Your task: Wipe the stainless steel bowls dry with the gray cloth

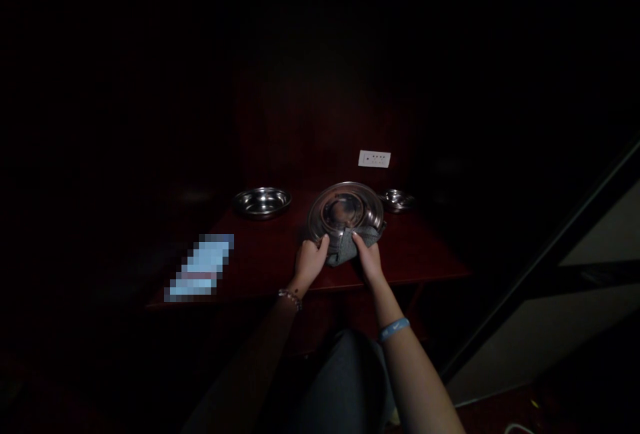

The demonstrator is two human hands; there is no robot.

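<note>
A round, shiny metal lid or pan (345, 209) is held up, tilted, over the dark red table. My left hand (311, 261) grips its near left edge, with the thumb on the face towards me. My right hand (367, 257) pinches a grey cloth (345, 247) against the near right edge, its thumb pressing on the cloth. The cloth covers part of the lower rim. The fingers of both hands behind the metal piece are hidden.
On the dark red table (270, 254) stand a shallow metal bowl (263, 202) at the back left and smaller metal dishes (399, 201) at the back right. A blurred bright rectangle (203, 267) lies at the left. A white socket panel (375, 159) is on the back wall.
</note>
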